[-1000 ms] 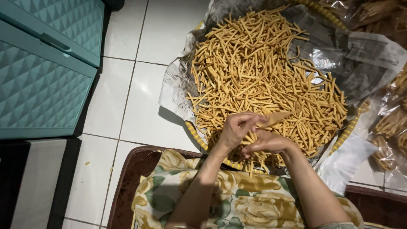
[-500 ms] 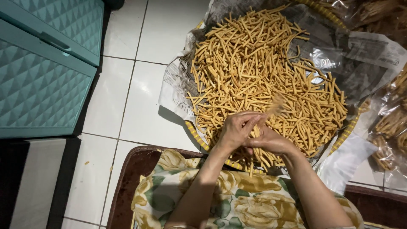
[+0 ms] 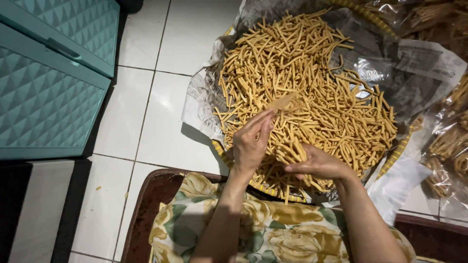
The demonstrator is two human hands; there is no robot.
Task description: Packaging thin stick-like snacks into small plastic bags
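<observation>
Golden-brown fried snack sticks (image 3: 312, 87) filled a round woven tray (image 3: 390, 160) lined with newspaper (image 3: 200, 97), across the upper middle of the frame. The left hand (image 3: 251, 141) reached up from the lower centre, fingers pinched together on a flat pale stick (image 3: 285, 102) — angled up and to the right. The right hand (image 3: 317, 163) lay just beside it, palm down, fingers curled round a small bunch of sticks (image 3: 291, 152) at the tray's near edge.

Golden fried snack sticks (image 3: 312, 92) heaped loosely across a paper-lined round tray, a small bunch (image 3: 291, 152) pinched upright at the near edge, one blurred flat piece (image 3: 284, 102) raised above the heap
</observation>
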